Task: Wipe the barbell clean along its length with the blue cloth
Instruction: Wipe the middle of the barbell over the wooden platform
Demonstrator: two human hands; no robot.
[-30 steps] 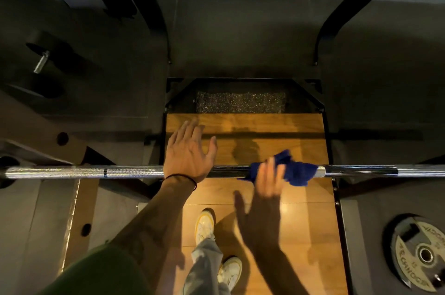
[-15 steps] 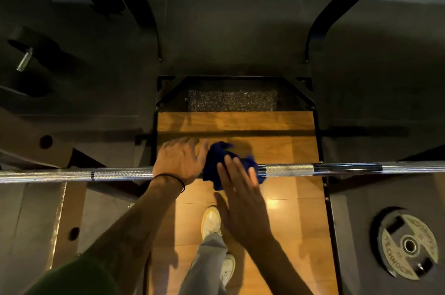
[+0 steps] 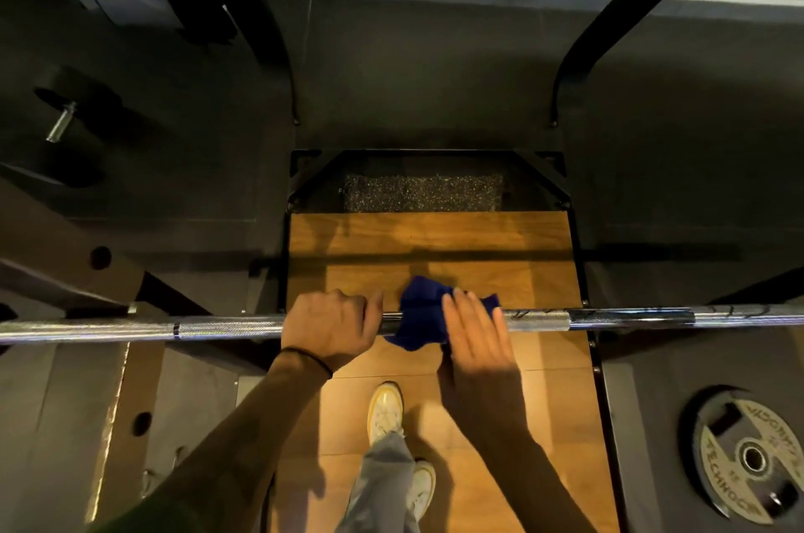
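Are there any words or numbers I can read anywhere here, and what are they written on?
"TECHNOGYM": on the weight plate lying on the floor, lower right, printed twice around its face; the upper copy is partly blurred.
Small numbers on the same plate: too blurred to read.
Barbell and blue cloth: no writing visible.

One barbell [image 3: 609, 318] spans the frame from 9 to 3 o'clock, with one blue cloth [image 3: 420, 315] draped over its middle. Two hands meet it there, the left hand [image 3: 330, 326] curled around the bar and the right hand [image 3: 476, 334] flat on the cloth. Two pale shoes [image 3: 385, 408] stand at 6 o'clock on one wooden platform [image 3: 435, 236], and one weight plate [image 3: 750, 456] lies at 4 o'clock.
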